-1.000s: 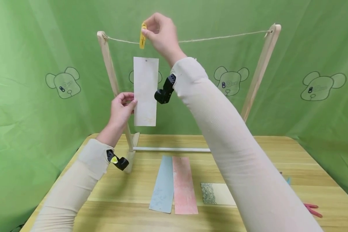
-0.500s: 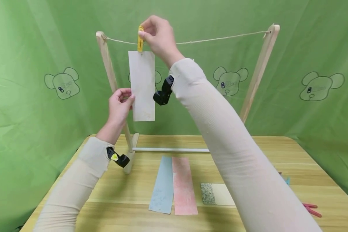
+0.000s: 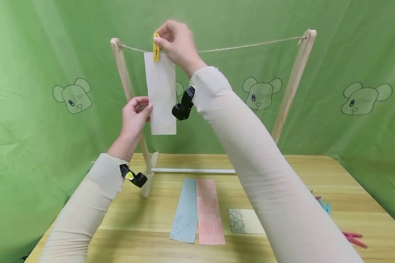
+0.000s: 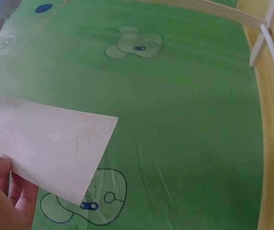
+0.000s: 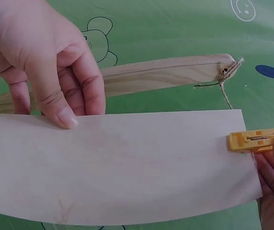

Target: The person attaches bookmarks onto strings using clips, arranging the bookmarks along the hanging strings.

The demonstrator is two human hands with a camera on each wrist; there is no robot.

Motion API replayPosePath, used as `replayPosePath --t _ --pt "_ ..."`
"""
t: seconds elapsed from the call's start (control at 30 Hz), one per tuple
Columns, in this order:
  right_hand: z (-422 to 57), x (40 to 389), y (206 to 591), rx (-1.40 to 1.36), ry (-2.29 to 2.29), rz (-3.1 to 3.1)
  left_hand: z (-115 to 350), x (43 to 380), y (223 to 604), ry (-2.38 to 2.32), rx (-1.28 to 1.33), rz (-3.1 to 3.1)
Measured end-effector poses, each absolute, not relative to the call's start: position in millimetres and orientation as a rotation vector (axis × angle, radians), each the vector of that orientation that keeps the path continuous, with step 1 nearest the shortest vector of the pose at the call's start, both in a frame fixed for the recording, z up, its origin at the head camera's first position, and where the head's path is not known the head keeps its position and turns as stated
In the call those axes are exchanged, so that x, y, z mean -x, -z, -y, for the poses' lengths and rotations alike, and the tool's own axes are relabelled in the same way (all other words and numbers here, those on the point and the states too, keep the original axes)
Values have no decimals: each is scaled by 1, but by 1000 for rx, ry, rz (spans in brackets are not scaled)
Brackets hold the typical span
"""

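A white paper strip (image 3: 162,95) with a faint plant print near its lower end hangs upright in front of the string (image 3: 243,46). Its left edge is pinched between the thumb and fingers of my left hand (image 3: 133,118). Up at the strip's top edge, my right hand (image 3: 181,45) pinches a yellow clothespin (image 3: 156,51) by its upper end. The right wrist view has the clothespin's tip (image 5: 237,142) lying over the paper's top edge. Whether the string is inside the clothespin cannot be made out, since paper and fingers hide that part.
The string spans two wooden posts (image 3: 291,91), joined low down by a white rod (image 3: 191,170). On the table (image 3: 128,226) lie a blue strip (image 3: 184,212), a pink strip (image 3: 210,212) and a cream patterned card (image 3: 247,221). Pink (image 3: 354,239) and blue clothespins (image 3: 325,206) lie at the right.
My left hand has raised the white strip slightly, up to the string. My right hand has brought the yellow clothespin down and left, from above the strip onto its top edge.
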State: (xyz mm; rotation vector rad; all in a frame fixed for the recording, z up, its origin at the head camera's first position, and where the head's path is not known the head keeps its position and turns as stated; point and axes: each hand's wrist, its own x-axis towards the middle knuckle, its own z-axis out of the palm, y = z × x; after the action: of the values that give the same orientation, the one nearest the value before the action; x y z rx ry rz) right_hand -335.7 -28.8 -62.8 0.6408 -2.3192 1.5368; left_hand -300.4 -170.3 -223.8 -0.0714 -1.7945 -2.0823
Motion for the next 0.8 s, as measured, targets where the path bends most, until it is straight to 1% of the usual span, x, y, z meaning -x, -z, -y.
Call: replayPosePath --t 0.57,0.8 --pt "24 337 65 -670 -1514 2428 166 300 224 2106 59 1812" --pt "17 337 65 -689 -1649 2404 165 302 224 2109 78 1808"
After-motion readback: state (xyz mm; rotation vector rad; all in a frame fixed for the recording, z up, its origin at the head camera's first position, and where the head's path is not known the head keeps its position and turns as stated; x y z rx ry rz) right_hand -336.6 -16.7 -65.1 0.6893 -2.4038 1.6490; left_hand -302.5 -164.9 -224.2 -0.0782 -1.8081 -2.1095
